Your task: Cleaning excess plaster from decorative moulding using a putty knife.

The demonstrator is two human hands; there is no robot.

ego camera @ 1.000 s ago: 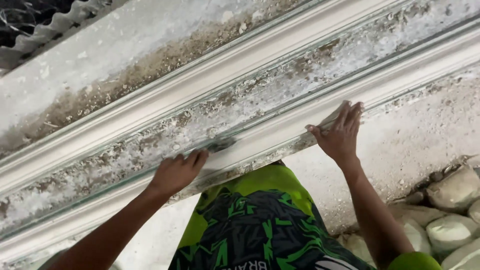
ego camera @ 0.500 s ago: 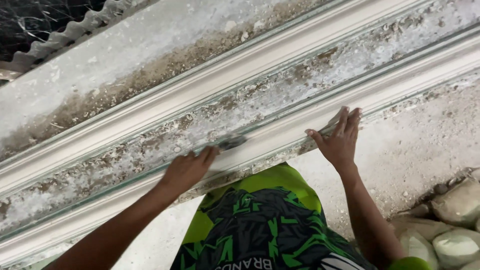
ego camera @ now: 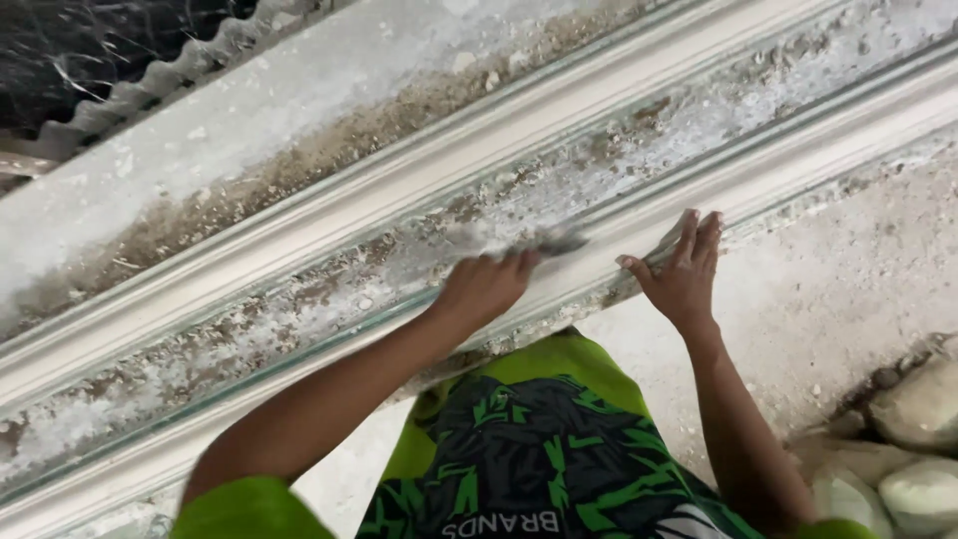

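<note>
The left hand (ego camera: 486,289) is closed around a small grey scraper (ego camera: 529,241), its blade blurred on the crusted channel of a long white plaster moulding (ego camera: 329,215). The right hand (ego camera: 684,274) lies spread flat on the near rim, bracing. Scraping looks underway. Pale filled sacks (ego camera: 923,439) lie near right.

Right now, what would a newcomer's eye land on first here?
The long white moulded strip running diagonally across the frame, its middle channel crusted with grey debris. At centre the left hand presses a blurred grey tool into that channel, while the right hand lies flat on the strip's near edge. Pale filled sacks sit at lower right.
</note>
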